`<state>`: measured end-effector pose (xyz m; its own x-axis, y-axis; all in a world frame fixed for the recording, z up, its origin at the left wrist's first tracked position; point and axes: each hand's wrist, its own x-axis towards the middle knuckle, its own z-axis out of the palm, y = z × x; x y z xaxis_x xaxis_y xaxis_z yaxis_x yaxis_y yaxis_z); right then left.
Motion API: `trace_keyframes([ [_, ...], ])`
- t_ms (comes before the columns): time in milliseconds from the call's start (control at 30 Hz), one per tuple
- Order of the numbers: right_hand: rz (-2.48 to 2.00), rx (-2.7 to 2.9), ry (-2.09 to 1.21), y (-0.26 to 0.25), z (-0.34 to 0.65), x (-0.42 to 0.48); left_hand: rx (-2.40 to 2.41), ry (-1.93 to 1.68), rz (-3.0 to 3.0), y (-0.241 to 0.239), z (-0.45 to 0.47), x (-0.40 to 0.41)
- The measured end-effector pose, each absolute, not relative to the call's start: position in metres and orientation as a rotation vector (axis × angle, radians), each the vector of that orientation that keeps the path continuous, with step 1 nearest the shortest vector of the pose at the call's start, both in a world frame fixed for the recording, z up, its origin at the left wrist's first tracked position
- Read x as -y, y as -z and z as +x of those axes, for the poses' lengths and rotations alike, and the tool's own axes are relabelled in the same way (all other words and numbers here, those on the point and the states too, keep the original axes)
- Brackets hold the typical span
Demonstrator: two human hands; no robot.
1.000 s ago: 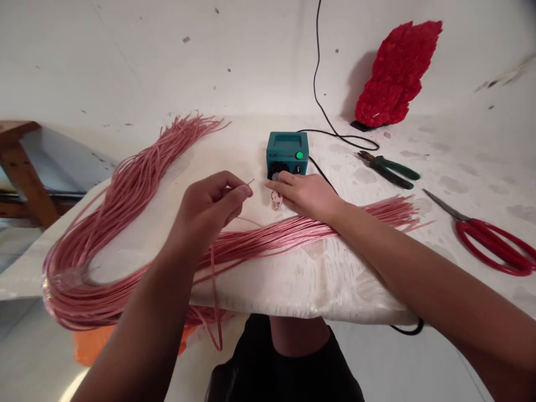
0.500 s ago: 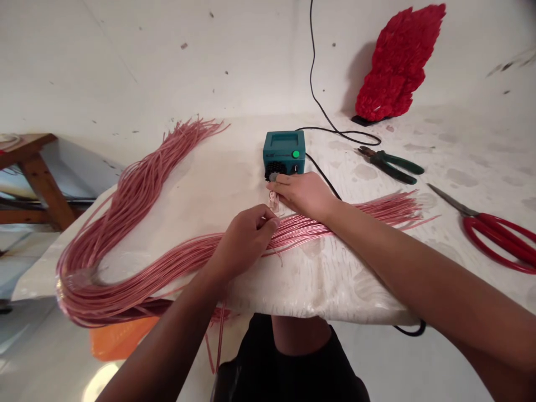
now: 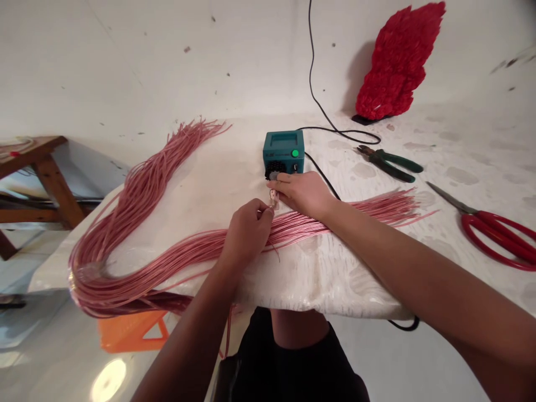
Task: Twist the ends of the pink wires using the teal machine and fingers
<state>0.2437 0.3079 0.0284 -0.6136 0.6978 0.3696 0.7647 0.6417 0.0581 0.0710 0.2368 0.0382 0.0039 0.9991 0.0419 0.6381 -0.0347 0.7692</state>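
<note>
Before us a pale, scuffed wall [image 3: 167, 61] meets a table [image 3: 234, 187] under a whitish, slightly glossy cover with worn grey patches, creased along its front edge. A bundle of pink wires [image 3: 188, 247] lies across it in a wide U, one leg running behind our left forearm and under our right, the other reaching back towards the wall. We judge each wire light and springy, the sheath smooth and a little slippery; the whole bundle would probably sag and fan out if lifted by one end, so the bend, where clear film seems to bind it, looks the surest place to grasp. A single strand [image 3: 272, 207] should flex easily and is best pinched close to its tip.

Our left hand [image 3: 253, 226] has thumb and fingertips pressed together, apparently on that strand's end, just beside a small pale clip [image 3: 273, 196]. Our right hand [image 3: 307, 192] is partly curled, fingertips against the front of a teal box [image 3: 281, 146]; we cannot tell whether they grip anything.

The box is squared and hard, with a shallow recess on top and a round green button [image 3: 295, 153]. To the right lie green-handled pliers [image 3: 391, 163] and red-handled scissors [image 3: 494, 234]; behind them leans a ruffled, soft-looking red piece [image 3: 400, 64].
</note>
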Motion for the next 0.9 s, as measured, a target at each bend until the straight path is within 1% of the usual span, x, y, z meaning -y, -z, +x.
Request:
trace_keyframes([
  [567,-1.227,2.524,0.336,-0.031,0.243,-0.302,-1.756,-0.874,1.780,-0.032,0.075,-0.233],
  [900,-1.219,2.520,0.339,-0.031,0.244,-0.301,-1.939,-0.902,2.014,-0.032,0.086,-0.221],
])
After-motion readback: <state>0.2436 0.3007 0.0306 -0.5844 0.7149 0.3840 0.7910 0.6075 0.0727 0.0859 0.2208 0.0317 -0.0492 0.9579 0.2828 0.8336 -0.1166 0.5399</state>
